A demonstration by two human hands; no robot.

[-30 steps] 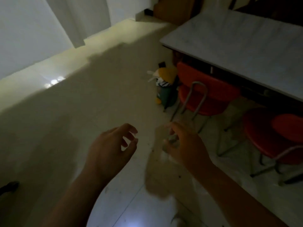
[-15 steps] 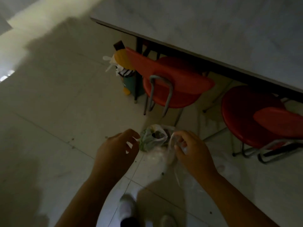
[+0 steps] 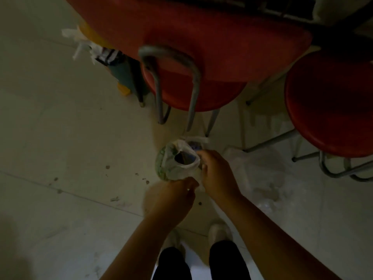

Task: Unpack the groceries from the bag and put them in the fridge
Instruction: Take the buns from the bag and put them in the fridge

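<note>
A white plastic grocery bag (image 3: pixel 174 168) sits on the tiled floor in front of a red chair, its mouth pulled open and a dark item showing inside. Green produce (image 3: pixel 160 164) bulges against its left side. My left hand (image 3: pixel 171 199) grips the bag's near edge from below. Over at the right rim, my right hand (image 3: pixel 217 174) pinches the plastic, fingers curled over the opening. Both forearms reach down from the bottom of the view.
A red chair (image 3: pixel 191 47) with grey metal legs stands just beyond the bag, a second red chair (image 3: pixel 331 110) to the right. A bin with crumpled bags (image 3: pixel 113 63) is at the left of the first chair. My white shoes (image 3: pixel 219 233) stand below the hands. A clear plastic sheet (image 3: pixel 262 174) lies right.
My view dropped from the room to the floor. Both hands went down to the bag and took hold of its edges, and the bag's mouth is pulled open.
</note>
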